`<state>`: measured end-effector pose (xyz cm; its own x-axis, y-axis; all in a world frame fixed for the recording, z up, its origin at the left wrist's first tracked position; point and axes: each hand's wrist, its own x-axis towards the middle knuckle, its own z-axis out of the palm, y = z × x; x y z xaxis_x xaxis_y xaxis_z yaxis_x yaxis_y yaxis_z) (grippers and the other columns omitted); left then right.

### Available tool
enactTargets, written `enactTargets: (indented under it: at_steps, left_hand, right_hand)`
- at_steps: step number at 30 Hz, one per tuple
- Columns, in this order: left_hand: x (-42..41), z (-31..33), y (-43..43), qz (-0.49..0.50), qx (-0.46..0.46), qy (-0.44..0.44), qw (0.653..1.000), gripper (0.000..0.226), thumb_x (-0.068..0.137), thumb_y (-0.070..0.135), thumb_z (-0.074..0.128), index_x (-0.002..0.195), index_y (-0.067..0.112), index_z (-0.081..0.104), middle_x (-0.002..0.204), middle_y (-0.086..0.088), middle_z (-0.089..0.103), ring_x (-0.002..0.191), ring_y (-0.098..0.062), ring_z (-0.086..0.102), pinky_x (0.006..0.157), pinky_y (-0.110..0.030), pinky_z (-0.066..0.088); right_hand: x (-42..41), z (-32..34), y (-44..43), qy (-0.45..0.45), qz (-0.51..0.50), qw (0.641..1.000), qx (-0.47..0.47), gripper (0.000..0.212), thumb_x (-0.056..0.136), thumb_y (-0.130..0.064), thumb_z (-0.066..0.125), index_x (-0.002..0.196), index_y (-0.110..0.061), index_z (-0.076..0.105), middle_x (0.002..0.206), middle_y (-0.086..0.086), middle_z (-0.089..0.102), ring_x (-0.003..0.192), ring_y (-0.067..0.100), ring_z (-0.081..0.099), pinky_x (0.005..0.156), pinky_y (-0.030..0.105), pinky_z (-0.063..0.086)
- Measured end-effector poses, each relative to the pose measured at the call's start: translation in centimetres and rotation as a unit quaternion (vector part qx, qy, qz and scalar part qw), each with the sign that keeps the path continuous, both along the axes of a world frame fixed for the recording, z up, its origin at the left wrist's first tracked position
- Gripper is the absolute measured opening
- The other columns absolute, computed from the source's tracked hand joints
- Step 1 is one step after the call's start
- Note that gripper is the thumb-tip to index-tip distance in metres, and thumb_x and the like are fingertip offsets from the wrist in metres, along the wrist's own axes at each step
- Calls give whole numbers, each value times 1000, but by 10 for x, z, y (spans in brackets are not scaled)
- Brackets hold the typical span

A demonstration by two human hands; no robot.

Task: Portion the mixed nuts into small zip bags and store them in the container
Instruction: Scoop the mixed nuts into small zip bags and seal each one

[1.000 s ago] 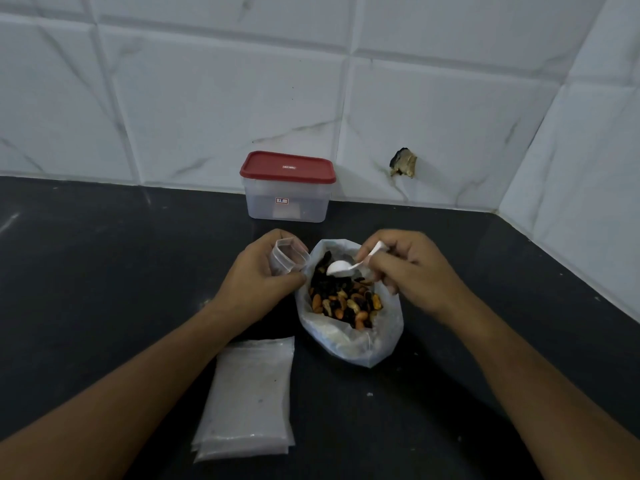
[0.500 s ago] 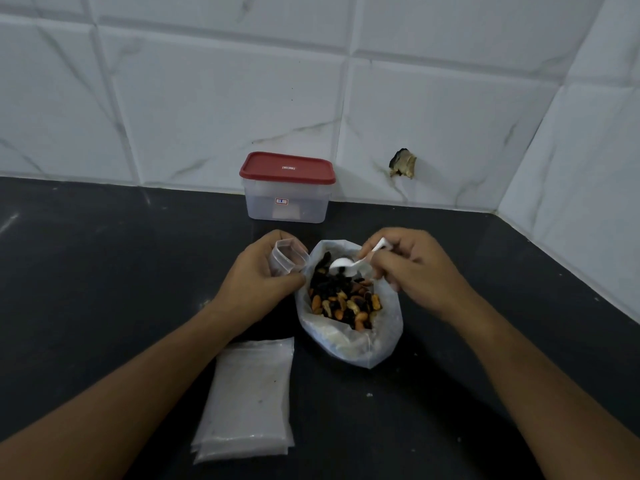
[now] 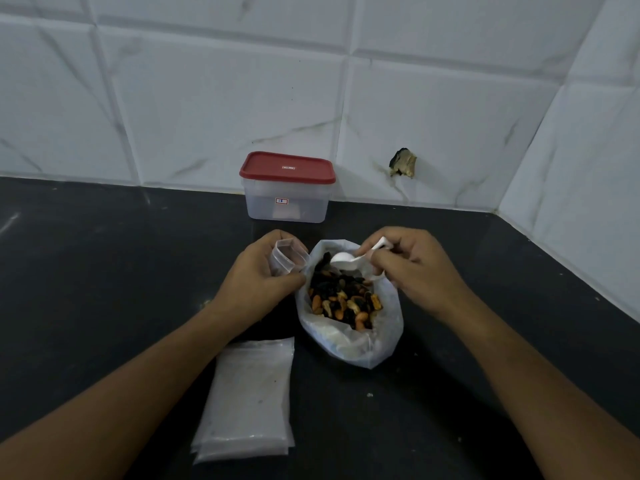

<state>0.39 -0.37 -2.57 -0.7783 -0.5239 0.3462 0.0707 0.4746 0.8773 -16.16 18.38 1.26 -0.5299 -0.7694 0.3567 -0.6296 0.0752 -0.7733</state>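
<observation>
Both hands busy over the black worktop (image 3: pixel 104 289). Left hand (image 3: pixel 258 273) grips a small zip bag (image 3: pixel 289 253), mouth held open and facing up, just left of the big nut bag (image 3: pixel 349 344). Right hand (image 3: pixel 417 271) pinches the handle of a white plastic spoon (image 3: pixel 346 259); the spoon's bowl sits over the far edge of the mixed nuts (image 3: pixel 343 301), inside the big bag's open mouth. Can't tell if the spoon carries anything. Big nut bag lies on the worktop between the two hands. Container (image 3: pixel 287 207) stands at the back against the tiled wall (image 3: pixel 207 98), red lid (image 3: pixel 287 168) on, well apart from the hands. Stack of empty zip bags (image 3: pixel 249 396) lies flat beside the left forearm, near the big bag. Dark chipped hole (image 3: pixel 403 162) in a tile right of the container.
</observation>
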Motion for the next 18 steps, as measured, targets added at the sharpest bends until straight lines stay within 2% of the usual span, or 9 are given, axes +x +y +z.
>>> enactTargets:
  at_steps: [1, 3, 4, 7, 9, 11, 18]
  left_hand:
    - [0, 0, 0, 2, -1, -1, 1000, 29, 83, 2, 77, 102, 21, 68, 94, 3, 73, 89, -15, 71, 86, -45, 61]
    - [0, 0, 0, 1, -1, -2, 1000, 29, 83, 1, 77, 102, 21, 68, 94, 2, 73, 89, -16, 71, 86, -46, 61]
    - [0, 0, 0, -1, 0, -1, 1000, 29, 83, 1, 77, 102, 21, 68, 95, 1, 73, 90, -17, 72, 87, -47, 61]
    - [1, 0, 0, -4, 4, 3, 1000, 27, 84, 2, 78, 102, 20, 68, 94, 0, 74, 89, -17, 72, 86, -47, 61]
    - [1, 0, 0, -2, 5, 2, 1000, 28, 83, 2, 77, 102, 20, 68, 94, 2, 73, 89, -16, 72, 85, -45, 61]
    - [1, 1, 1, -2, 0, -1, 1000, 28, 83, 2, 77, 103, 20, 68, 94, 2, 73, 89, -16, 71, 85, -43, 61]
    - [0, -1, 0, -5, 5, 3, 1000, 29, 83, 1, 77, 102, 21, 68, 95, 0, 74, 91, -18, 72, 86, -47, 61]
  right_hand:
    - [-1, -1, 0, 7, -7, 1000, -6, 23, 95, -3, 64, 93, -20, 80, 77, -8, 73, 68, 3, 66, 63, 17, 50]
    - [-1, -9, -3, 19, -9, 1000, 10, 22, 97, -12, 67, 99, -29, 81, 85, -6, 77, 79, 15, 73, 72, 35, 60]
    - [1, -14, -6, 20, -4, 999, 27, 20, 97, -16, 69, 102, -32, 80, 86, -6, 77, 80, 16, 74, 76, 39, 62]
    - [6, -20, -11, 41, 19, 996, 74, 20, 97, -17, 70, 107, -31, 81, 78, -16, 75, 69, 0, 69, 69, 24, 54]
    - [5, -16, -11, 44, 15, 996, 77, 22, 95, -16, 69, 102, -33, 81, 79, -10, 76, 72, 7, 71, 70, 31, 57]
    - [1, -13, -8, 33, 6, 998, 58, 22, 95, -17, 68, 99, -34, 81, 84, -3, 76, 79, 15, 73, 77, 39, 62]
    - [5, -18, -10, 47, 24, 994, 99, 18, 96, -21, 70, 105, -33, 81, 91, -15, 76, 85, 0, 71, 79, 27, 57]
